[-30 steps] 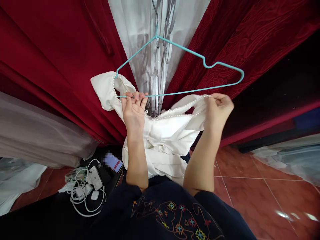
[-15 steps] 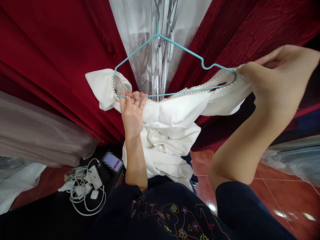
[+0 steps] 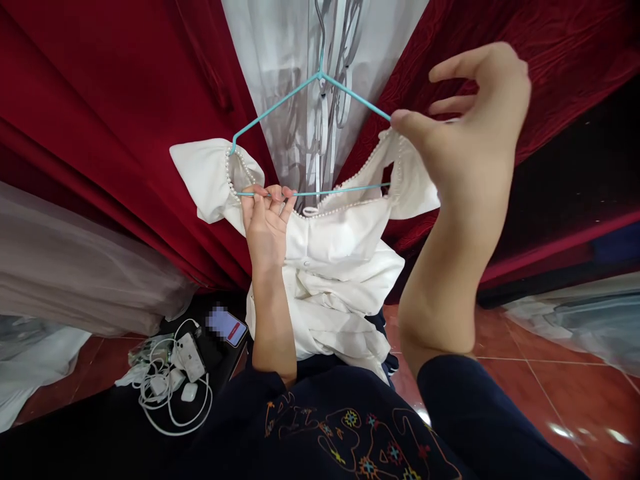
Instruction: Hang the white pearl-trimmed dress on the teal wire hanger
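A white curtain (image 3: 45,280) sags at the far left in front of a deep red curtain (image 3: 115,113), and below it a tangle of white cables and chargers (image 3: 173,383) lies on dark cloth beside a phone (image 3: 227,325). Near the middle, a turquoise wire hanger (image 3: 280,110) hangs from its hook at the top, its long bottom bar running level from left to right. A white dress (image 3: 340,267) is draped on it: the left puffed sleeve sits over the hanger's left corner, the body falls straight down in soft folds toward the person's dark embroidered top (image 3: 345,427), and a line of small pearls edges the neckline. The left hand (image 3: 267,223) is raised palm toward the camera, fingertips curled closed around the bottom bar together with the pearl edge. Sheer white fabric (image 3: 300,73) hangs behind the hanger. To the right, the right hand (image 3: 470,127) covers the hanger's right end, thumb and forefinger pinched on the dress's right shoulder edge, the other fingers spread loose. Red floor tiles (image 3: 525,387) and pale plastic sheeting (image 3: 580,320) fill the lower right.
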{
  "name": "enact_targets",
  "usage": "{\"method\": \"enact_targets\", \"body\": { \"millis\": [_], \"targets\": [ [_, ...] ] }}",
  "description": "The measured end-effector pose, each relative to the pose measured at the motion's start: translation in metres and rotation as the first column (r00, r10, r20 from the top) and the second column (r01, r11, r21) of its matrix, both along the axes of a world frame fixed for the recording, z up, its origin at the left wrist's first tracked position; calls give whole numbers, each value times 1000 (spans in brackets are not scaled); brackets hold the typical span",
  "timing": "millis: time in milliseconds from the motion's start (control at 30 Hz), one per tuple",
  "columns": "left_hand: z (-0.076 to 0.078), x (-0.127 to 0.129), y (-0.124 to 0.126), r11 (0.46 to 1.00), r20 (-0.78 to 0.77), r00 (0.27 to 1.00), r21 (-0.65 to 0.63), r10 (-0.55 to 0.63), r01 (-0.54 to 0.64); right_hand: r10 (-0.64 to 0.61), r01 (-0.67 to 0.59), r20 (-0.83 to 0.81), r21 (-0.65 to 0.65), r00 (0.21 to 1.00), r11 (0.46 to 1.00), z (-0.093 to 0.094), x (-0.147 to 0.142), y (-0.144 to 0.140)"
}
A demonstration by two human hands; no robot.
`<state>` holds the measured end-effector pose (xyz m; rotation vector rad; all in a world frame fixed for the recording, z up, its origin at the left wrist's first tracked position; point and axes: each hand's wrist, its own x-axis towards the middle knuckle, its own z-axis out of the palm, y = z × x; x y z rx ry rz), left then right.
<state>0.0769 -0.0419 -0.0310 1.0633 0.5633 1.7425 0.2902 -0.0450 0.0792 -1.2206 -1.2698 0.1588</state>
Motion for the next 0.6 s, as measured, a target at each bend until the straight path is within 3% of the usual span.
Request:
{"method": "enact_targets", "body": {
  "millis": [33,67,133,167,233,300,333,367,467,600],
  "targets": [
    [0,0,0,1000,-13,1000,-6,12,-12,-79,75,30,111,996,991,-10,-11,-13],
    [-1,1,0,1000,-15,1000,-7,18,-18,-111,118,-44,252,993,961,-22,-23,-27],
    [-1,2,0,1000,31,1000,6,-2,2,-29,152,-300,397,953,905,-52,-44,-49],
    [0,2,0,1000,71,997,18,-26,25,61,106,-401,381,914,919,-69,-52,-56],
    [1,4,-2,997,149,986,33,-72,68,286,-238,-470,158,835,958,-99,-64,-59],
    [2,5,-4,995,194,976,35,-95,90,401,-544,-589,-80,702,835,-120,-70,-51],
    [2,6,-5,995,207,973,35,-100,95,411,-613,-641,-118,648,781,-126,-71,-46],
    [2,8,-6,994,218,970,39,-106,100,410,-633,-680,-103,608,768,-128,-73,-41],
    [2,11,-9,993,241,964,51,-115,106,460,-586,-720,91,520,805,-124,-76,-34],
    [2,15,-10,997,224,972,32,-77,72,573,-644,-748,263,334,718,-117,-80,-35]
  ]
}}
